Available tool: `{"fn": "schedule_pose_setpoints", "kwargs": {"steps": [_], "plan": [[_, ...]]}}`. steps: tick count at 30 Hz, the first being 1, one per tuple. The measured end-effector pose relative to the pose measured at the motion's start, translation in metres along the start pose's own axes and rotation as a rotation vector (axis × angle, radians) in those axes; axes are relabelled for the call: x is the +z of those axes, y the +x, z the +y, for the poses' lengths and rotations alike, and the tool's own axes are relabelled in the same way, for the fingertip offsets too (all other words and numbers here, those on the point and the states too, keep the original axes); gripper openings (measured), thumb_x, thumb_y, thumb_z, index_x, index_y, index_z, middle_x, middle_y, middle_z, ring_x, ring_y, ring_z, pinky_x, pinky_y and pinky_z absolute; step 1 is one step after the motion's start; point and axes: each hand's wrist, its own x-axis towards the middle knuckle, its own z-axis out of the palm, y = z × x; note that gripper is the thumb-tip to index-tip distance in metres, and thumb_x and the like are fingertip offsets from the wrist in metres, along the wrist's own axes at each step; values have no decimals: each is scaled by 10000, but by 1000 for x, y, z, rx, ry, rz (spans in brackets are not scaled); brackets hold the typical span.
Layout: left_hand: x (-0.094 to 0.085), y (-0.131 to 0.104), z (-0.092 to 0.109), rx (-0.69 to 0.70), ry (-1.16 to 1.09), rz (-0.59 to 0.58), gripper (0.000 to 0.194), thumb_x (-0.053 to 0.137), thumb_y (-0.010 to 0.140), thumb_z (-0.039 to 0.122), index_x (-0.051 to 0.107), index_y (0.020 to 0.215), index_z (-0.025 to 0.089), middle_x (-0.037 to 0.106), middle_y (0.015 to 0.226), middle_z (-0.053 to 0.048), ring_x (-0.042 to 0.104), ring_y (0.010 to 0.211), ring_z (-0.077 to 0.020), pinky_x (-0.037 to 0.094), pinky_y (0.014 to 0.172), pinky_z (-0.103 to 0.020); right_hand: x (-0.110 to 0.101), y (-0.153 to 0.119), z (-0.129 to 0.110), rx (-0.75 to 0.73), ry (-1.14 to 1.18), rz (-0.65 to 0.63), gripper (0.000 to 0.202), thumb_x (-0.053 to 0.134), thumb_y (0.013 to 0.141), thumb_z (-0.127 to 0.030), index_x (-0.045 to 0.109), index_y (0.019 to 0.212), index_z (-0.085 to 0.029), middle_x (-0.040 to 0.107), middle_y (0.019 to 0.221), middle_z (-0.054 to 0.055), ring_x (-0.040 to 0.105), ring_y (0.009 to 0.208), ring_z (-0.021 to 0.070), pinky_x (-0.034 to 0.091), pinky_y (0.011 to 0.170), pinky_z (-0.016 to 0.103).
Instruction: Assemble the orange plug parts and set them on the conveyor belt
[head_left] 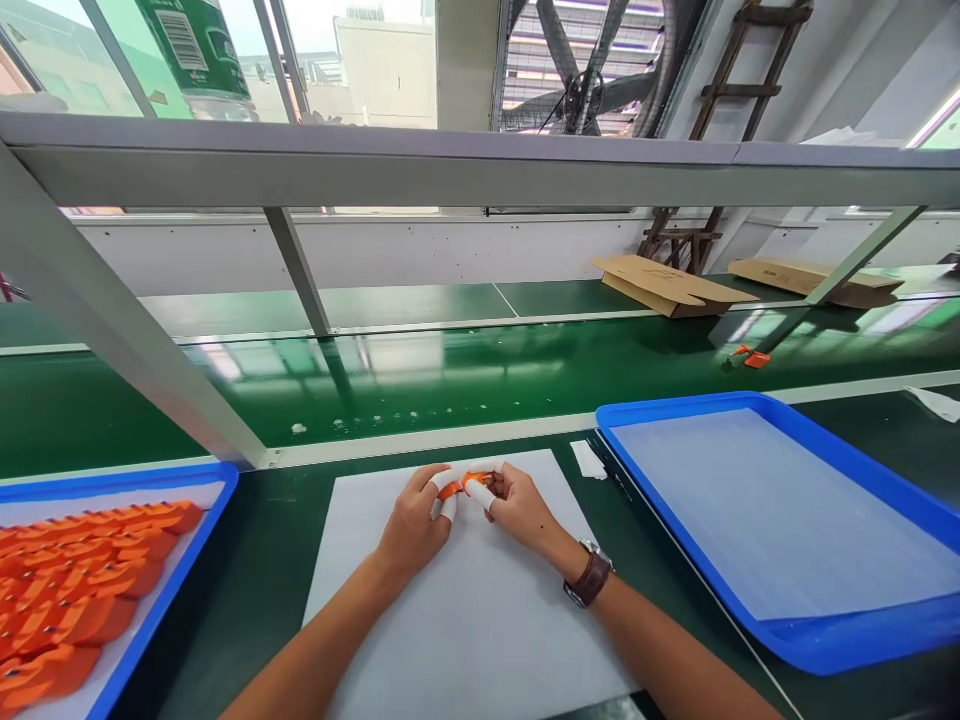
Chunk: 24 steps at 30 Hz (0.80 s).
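- Sheet [465, 620], white and flat on the green desk [255, 560], lies under both hands, probably so that small parts show up and stay unscratched.
- Above its far half, the orange piece [451, 490] is held between the hands; whether it is one part or two, I cannot tell.
- The left hand [414, 520] has its grip almost closed, thumb and finger curled on the piece's left end, seemingly to steady it.
- The right hand [529, 515] has a narrow grip on the right end, fingertips bunched, perhaps for finer control.
- White finger covers [480, 493] probably protect skin or surface.
- Left of the sheet, a blue-rimmed tray [229, 482] carries rows of orange parts [112, 580], within easy reach.
- Right of it, a second blue tray [757, 510] has a pale lining; a paper scrap [588, 460] lies between.
- Beyond it, a metal crossbeam [480, 180] and slanting post [150, 330] could block a forward reach; farther right lie a loose orange item [756, 360] and cardboard [667, 280].
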Motion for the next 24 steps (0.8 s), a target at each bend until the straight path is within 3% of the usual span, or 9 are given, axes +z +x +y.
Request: {"fn": "schedule_pose_setpoints", "kwargs": {"steps": [5,11,15,18,21,24], "plan": [[0,4,2,-110,-104,-12,247,586,900,206,621,1138,260,637,1197,-57,662,960,-171,606,846,-351,-1,-7,8,-147,-161,33,305,606,887,-241,608,1191,-215,693,1027,49,653,856,185,547,755,335],[-3,7,5,-152,-182,-20,280,568,922,214,605,1195,263,650,1163,-46,657,969,-157,608,850,-340,4,-18,-5,-268,-300,12,307,555,906,-174,587,1204,-243,636,1041,49,610,853,178,537,729,322],[-4,6,8,-154,-194,0,210,562,906,189,650,1087,250,659,1146,-52,660,913,-159,617,779,-326,9,-19,-4,-335,-280,-3,311,539,908,-162,628,1188,-263,615,1019,47,614,870,180,549,737,321],[-3,5,9,-209,-236,7,225,563,908,190,653,1104,253,657,1148,-54,667,953,-169,626,803,-338,10,-16,3,-255,-160,29,295,578,903,-194,638,1183,-261,651,1077,50,652,941,191,572,833,355],[0,4,7,-241,-296,-72,368,609,901,213,600,1261,290,630,1228,-50,672,1056,-184,617,902,-361,7,-10,11,-104,-15,98,305,633,882,-240,627,1187,-233,693,1136,69,687,1001,219,578,908,399],[2,3,4,-215,-249,-89,437,651,882,221,573,1302,314,605,1273,-43,695,994,-172,621,880,-345,1,-6,12,-62,24,125,276,645,870,-251,638,1143,-209,711,1113,80,699,997,230,579,913,407]]}}
